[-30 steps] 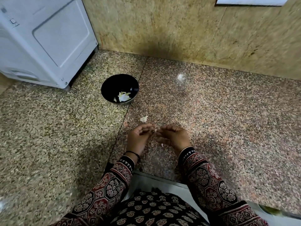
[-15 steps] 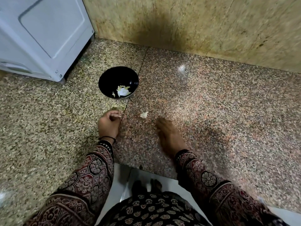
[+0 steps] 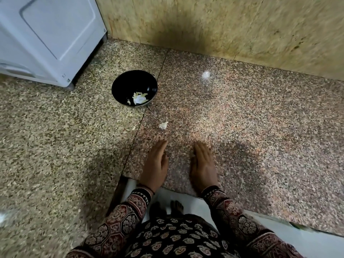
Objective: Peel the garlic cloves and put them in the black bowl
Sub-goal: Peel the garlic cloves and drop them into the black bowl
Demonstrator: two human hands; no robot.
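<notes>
The left hand (image 3: pixel 155 164) and right hand (image 3: pixel 202 164) lie palm-down on the granite counter (image 3: pixel 251 136), slightly apart, fingers straight and pressed together, holding nothing. It looks like a pause between cloves. The black bowl (image 3: pixel 128 81) sits ahead to the left with pale garlic pieces (image 3: pixel 139 98) in its bottom. One white garlic scrap (image 3: pixel 163 125) — clove or skin, unclear — lies between bowl and hands, within easy reach.
</notes>
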